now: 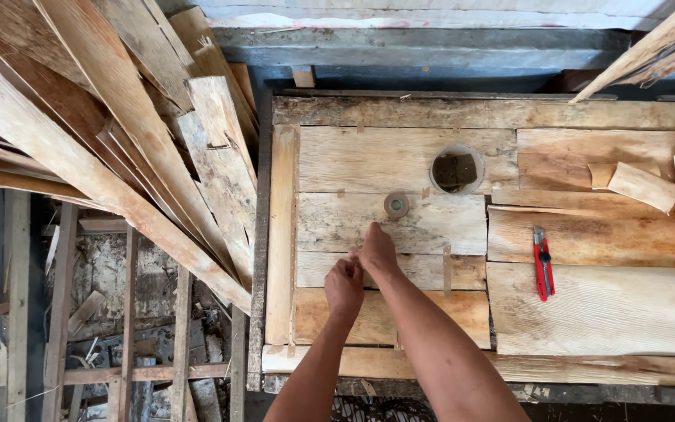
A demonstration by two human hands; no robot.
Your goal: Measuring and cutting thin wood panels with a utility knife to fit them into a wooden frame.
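Note:
My left hand [344, 286] and my right hand [376, 248] meet over a seam between thin wood veneer sheets [392, 223] laid on a workbench. The fingers of both are pinched together at the seam; a small strip, perhaps tape, seems held between them, but I cannot see it clearly. A small roll of brown tape [396, 205] lies flat just beyond my right hand. A red utility knife [541, 263] rests on a veneer sheet to the right, out of reach of either hand.
A round hole [456, 169] is cut in the far veneer sheet. Curled veneer scraps [641, 184] lie at the right. A big heap of long veneer strips [103, 133] leans at the left, over a slatted wooden frame [126, 336].

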